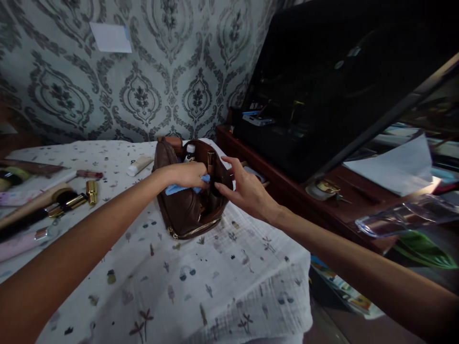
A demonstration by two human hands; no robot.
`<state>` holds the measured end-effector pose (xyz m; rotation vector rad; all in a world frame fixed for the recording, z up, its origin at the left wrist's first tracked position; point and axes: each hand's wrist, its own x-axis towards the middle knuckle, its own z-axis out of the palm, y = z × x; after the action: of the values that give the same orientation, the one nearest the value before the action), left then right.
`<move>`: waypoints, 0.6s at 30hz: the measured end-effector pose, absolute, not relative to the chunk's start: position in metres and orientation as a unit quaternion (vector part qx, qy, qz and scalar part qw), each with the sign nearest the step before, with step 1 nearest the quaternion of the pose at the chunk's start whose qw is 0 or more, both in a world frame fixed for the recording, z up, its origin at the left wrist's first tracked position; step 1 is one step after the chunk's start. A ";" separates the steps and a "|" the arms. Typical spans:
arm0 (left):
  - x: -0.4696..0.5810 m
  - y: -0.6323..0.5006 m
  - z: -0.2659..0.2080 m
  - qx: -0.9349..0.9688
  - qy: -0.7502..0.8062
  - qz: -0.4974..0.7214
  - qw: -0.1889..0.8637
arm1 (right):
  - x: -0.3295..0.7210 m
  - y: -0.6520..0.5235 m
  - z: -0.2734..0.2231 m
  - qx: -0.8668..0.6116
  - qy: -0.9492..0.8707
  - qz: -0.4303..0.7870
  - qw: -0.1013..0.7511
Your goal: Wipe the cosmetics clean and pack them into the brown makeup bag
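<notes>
Brown bag (181,206) sits open on the printed sheet (215,296). Left grip (188,175) clenches a blue cloth (175,189) at its opening; right grip (251,192) is spread, unclenched, at its right edge.

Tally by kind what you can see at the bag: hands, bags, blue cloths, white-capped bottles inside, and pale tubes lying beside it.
Hands: 2, left hand and right hand
Brown bag: 1
Blue cloth: 1
White-capped bottle: 1
Pale tube: 1
Total: 6
</notes>
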<state>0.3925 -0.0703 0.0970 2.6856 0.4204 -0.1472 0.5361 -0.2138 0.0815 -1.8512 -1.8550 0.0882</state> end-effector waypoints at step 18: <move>0.283 -0.151 0.072 0.908 0.253 0.316 0.103 | 0.507 -0.263 0.064 -0.412 -0.791 -0.064 0.448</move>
<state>0.2834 -0.1509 0.0717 2.6809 0.7462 0.9338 0.5066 -0.2635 0.0642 -1.0189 -1.9568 -0.1589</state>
